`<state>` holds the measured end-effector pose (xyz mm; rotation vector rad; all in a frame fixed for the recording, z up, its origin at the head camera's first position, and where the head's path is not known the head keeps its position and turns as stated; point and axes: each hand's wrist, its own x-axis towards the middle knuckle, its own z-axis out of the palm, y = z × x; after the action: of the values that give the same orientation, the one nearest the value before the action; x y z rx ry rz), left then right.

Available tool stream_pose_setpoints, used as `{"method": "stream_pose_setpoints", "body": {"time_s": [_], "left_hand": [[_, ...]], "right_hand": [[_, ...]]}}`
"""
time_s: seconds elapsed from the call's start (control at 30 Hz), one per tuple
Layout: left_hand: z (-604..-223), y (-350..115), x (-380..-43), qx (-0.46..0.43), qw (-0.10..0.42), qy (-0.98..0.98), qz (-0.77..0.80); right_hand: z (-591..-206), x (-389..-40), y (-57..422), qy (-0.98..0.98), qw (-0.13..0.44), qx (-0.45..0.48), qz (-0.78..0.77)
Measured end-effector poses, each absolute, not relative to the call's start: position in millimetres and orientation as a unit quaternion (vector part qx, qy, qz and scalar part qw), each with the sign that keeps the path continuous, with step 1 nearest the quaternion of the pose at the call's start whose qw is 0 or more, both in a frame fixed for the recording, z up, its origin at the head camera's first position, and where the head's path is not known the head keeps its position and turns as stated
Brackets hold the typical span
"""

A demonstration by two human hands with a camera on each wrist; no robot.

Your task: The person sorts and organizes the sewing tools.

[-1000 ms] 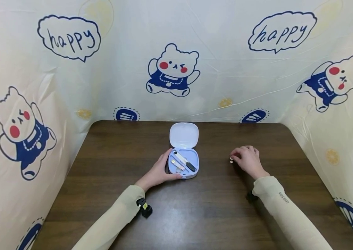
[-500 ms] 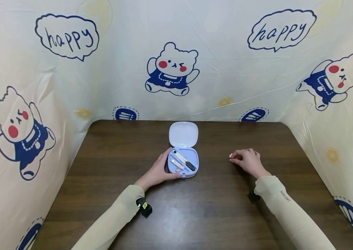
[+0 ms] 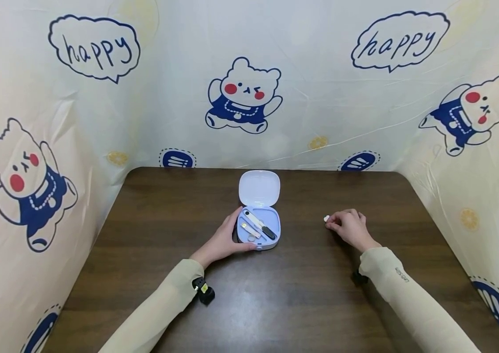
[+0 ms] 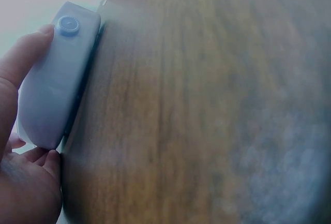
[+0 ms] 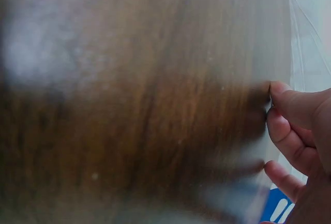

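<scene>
My left hand (image 3: 222, 240) grips the left side of a small pale blue box (image 3: 273, 243), its thumb along the front and its fingers at the back left. The box's lid (image 3: 259, 189) stands open at the back. Inside lie a slim white tool with a black end (image 3: 260, 225), a short white piece with a yellowish tip (image 3: 249, 229) and a small round thing (image 3: 251, 238). To the right, my right hand (image 3: 350, 229) pinches a tiny white object (image 3: 326, 218) at the tabletop; its kind is too small to tell. The left wrist view shows the box's round front button (image 4: 68, 25).
The brown wooden table (image 3: 178, 206) extends around both hands, with light glare near its front. A pale printed cloth (image 3: 311, 59) hangs behind and at both sides. A black wrist camera (image 3: 205, 291) sits at the left cuff.
My right fingers have shifted slightly on the tiny white object, which now shows at the fingertips instead of beneath them. My left hand and the box stay in place.
</scene>
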<state>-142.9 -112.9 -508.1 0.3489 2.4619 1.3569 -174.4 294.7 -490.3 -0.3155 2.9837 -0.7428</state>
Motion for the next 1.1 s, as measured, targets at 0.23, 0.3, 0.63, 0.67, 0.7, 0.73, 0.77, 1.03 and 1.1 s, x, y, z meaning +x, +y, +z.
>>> {"method": "stream_pose_setpoints", "body": {"time_s": [0.23, 0.3, 0.63, 0.67, 0.7, 0.73, 0.77, 1.03, 1.1], "left_hand": [[-505.7, -113.3, -143.8, 0.124, 0.154, 0.859, 0.472], [-505.6, -113.4, -143.4, 0.125, 0.155, 0.859, 0.471], [-507.7, -113.9, -142.7, 0.127, 0.152, 0.856, 0.477], [-508.0, -113.9, -142.6, 0.126, 0.153, 0.857, 0.476], [-508.4, -113.9, -142.7, 0.126, 0.155, 0.857, 0.475], [-508.8, -114.0, -142.6, 0.125, 0.156, 0.858, 0.474], [-508.9, -114.0, -142.6, 0.125, 0.157, 0.858, 0.473], [-508.9, -113.8, -143.9, 0.129, 0.155, 0.856, 0.476], [-508.2, -113.7, -144.3, 0.129, 0.154, 0.856, 0.476]], "right_hand": [[-491.2, -174.7, 293.6, 0.965, 0.02, -0.096, -0.243], [-491.9, -174.9, 293.8, 0.966, 0.021, -0.095, -0.241], [-496.7, -176.1, 294.3, 0.965, 0.02, -0.098, -0.243], [-497.4, -176.1, 294.1, 0.965, 0.018, -0.099, -0.242], [-497.9, -176.2, 293.7, 0.966, 0.015, -0.102, -0.238], [-498.4, -176.2, 293.4, 0.967, 0.011, -0.105, -0.234], [-498.4, -176.1, 292.9, 0.967, 0.006, -0.109, -0.228], [-497.9, -175.2, 290.1, 0.972, -0.022, -0.128, -0.195], [-497.8, -175.5, 289.9, 0.973, -0.022, -0.129, -0.19]]}}
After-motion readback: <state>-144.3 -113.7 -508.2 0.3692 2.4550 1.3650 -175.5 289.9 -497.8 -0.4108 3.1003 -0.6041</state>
